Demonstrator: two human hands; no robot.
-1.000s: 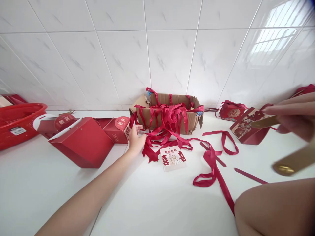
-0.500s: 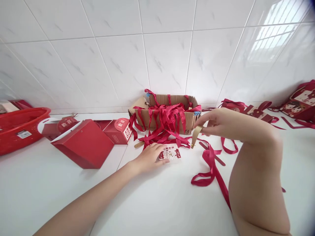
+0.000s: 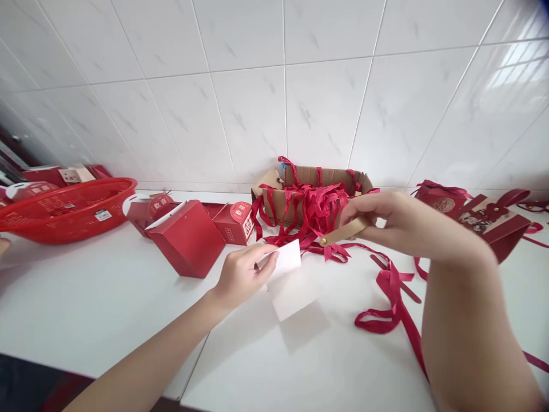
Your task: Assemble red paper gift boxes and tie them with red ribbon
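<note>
Pinched in my left hand (image 3: 245, 273) is a white folded card (image 3: 295, 294), raised off the table with its blank side showing and a shadow below it. My right hand (image 3: 377, 216) is closed on one end of a gold strap (image 3: 346, 230) with a small round stud at its free end. Just behind the strap, a pile of red ribbons (image 3: 321, 206) spills over the front of a cardboard box (image 3: 281, 203). To the right, a loose red ribbon (image 3: 391, 292) trails down past my forearm.
At left stand a plain red box (image 3: 186, 240) and a small red printed box (image 3: 235, 224). Beyond them is a red plastic basket (image 3: 81, 214). Part of another person's hand (image 3: 3, 246) shows at the left edge. Decorated red boxes (image 3: 493, 220) stand at right. A tiled wall closes the back.
My left hand has taken the printed card off the table, lifted it and tipped it. My right hand still holds the gold strap, which has swung nearer to level. The view has shifted left.
</note>
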